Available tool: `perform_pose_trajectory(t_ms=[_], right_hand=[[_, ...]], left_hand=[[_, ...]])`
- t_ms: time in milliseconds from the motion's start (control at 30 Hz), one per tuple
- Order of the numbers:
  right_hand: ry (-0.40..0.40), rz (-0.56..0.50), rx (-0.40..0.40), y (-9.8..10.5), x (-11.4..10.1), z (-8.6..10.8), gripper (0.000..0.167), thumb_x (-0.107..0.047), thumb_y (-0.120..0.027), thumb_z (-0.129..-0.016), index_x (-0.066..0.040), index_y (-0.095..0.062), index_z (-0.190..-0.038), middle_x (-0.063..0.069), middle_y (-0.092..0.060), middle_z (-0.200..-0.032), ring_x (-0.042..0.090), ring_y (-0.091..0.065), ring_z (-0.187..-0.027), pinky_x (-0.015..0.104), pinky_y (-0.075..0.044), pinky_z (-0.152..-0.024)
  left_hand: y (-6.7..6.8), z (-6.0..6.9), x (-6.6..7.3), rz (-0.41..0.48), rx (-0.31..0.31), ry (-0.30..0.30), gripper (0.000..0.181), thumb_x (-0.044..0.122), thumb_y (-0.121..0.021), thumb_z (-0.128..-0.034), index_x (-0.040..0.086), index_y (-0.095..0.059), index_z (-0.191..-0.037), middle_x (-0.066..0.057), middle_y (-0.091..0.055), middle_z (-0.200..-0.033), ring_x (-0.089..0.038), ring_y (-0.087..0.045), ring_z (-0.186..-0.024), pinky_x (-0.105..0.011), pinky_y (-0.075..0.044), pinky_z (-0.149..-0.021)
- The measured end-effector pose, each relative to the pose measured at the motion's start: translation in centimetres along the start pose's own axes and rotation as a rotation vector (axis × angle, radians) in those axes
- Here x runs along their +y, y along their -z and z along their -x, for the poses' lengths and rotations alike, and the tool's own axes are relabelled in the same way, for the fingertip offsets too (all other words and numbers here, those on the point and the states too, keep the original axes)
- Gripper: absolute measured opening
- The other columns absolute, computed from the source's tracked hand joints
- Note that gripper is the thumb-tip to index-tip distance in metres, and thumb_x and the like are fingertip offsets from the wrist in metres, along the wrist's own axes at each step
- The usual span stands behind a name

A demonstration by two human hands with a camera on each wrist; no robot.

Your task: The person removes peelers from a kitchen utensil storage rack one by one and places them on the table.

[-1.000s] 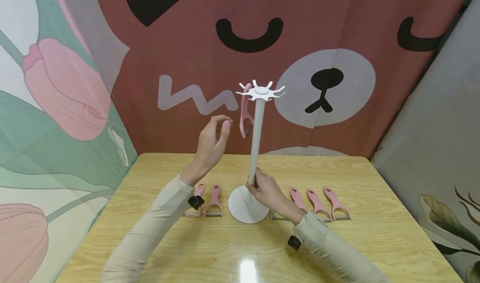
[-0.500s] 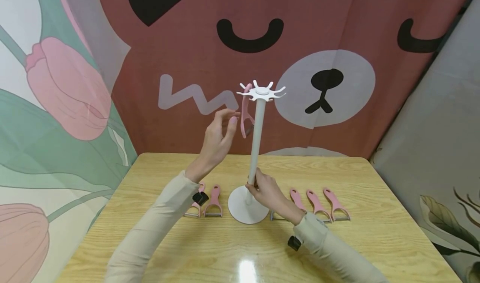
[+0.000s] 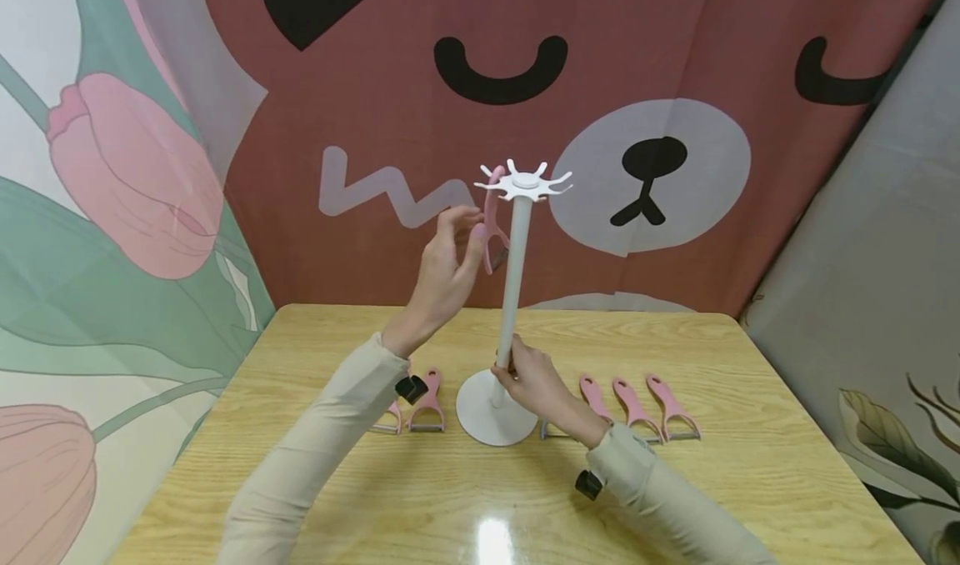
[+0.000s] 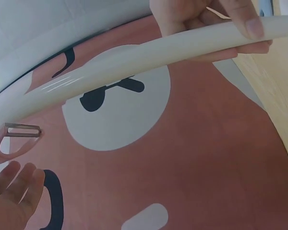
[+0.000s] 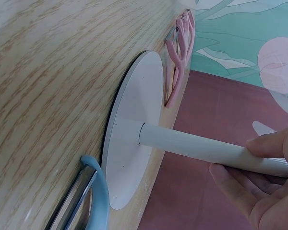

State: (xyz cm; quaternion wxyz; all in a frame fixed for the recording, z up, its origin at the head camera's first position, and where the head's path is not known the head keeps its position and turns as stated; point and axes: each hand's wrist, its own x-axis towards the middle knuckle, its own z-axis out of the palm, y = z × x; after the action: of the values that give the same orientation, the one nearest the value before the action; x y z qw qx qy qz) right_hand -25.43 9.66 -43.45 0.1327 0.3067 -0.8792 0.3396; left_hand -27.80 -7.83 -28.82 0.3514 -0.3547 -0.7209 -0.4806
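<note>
A pink Y-shaped peeler [image 3: 492, 215] hangs from a hook on the left of the white stand's star-shaped top [image 3: 523, 183]. At its handle is my left hand [image 3: 446, 269], thumb and fingertips close against it; whether they pinch it is unclear. In the left wrist view, the loosely bent fingers [image 4: 31, 189] lie just beneath the peeler's blade end [image 4: 19, 151]. My right hand [image 3: 536, 382] grips the white pole [image 3: 513, 286] low down. The right wrist view shows thumb and fingers of this hand [image 5: 273, 187] around the pole, above the round base [image 5: 134, 124].
Left of the base, two pink peelers lie on the wooden table, one [image 3: 429, 402] in plain sight, the other [image 3: 390, 419] partly behind the left wrist. Several more peelers [image 3: 671, 407] lie to the right. A blue peeler [image 5: 100, 201] is beside the base. Printed curtains [image 3: 375, 115] stand behind.
My left hand has moved right and slightly up, from apart from the hanging peeler to right at its handle. The right hand has kept its grip on the pole.
</note>
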Motion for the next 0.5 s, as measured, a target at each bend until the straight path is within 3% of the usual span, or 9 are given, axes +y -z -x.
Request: perform_pose_trajectory(t_ms=[100, 233, 367, 500], right_hand=[[-0.002, -0.002, 0.002, -0.04, 0.11, -0.01, 0.019, -0.006, -0.071, -0.092, -0.002, -0.054, -0.100, 0.006, -0.063, -0.080, 0.019, -0.068, -0.071, 0.020, -0.052, -0.056], [-0.006, -0.005, -0.001, -0.07, 0.21, 0.02, 0.019, -0.005, -0.071, -0.092, -0.002, -0.054, -0.100, 0.006, -0.063, -0.080, 0.019, -0.067, -0.071, 0.020, -0.052, -0.056], [-0.009, -0.003, -0.004, -0.06, 0.18, 0.00, 0.020, -0.005, -0.071, -0.092, -0.002, -0.054, -0.100, 0.006, -0.063, -0.080, 0.019, -0.067, -0.071, 0.020, -0.052, -0.056], [-0.015, -0.004, 0.000, -0.08, 0.19, -0.08, 0.020, -0.005, -0.072, -0.091, -0.002, -0.054, -0.100, 0.006, -0.064, -0.081, 0.020, -0.068, -0.072, 0.021, -0.053, -0.057]], left_hand=[[-0.27, -0.17, 0.12, 0.027, -0.004, 0.006, 0.025, 0.002, -0.044, -0.1052, -0.006, -0.042, -0.129, -0.024, -0.059, -0.118, -0.027, -0.064, -0.083, -0.038, -0.051, -0.075], [-0.64, -0.24, 0.18, 0.031, -0.010, 0.015, 0.024, -0.004, -0.040, -0.1047, -0.011, -0.039, -0.128, -0.029, -0.058, -0.113, -0.026, -0.054, -0.060, -0.033, -0.042, -0.058], [-0.84, -0.42, 0.05, 0.041, 0.000, -0.005, 0.025, -0.006, -0.039, -0.1039, -0.011, -0.036, -0.128, -0.031, -0.059, -0.117, -0.032, -0.058, -0.065, -0.030, -0.043, -0.058], [-0.87, -0.68, 0.07, 0.101, -0.012, -0.027, 0.026, -0.004, -0.039, -0.1046, -0.006, -0.034, -0.130, -0.028, -0.060, -0.123, -0.028, -0.057, -0.059, -0.028, -0.047, -0.056]])
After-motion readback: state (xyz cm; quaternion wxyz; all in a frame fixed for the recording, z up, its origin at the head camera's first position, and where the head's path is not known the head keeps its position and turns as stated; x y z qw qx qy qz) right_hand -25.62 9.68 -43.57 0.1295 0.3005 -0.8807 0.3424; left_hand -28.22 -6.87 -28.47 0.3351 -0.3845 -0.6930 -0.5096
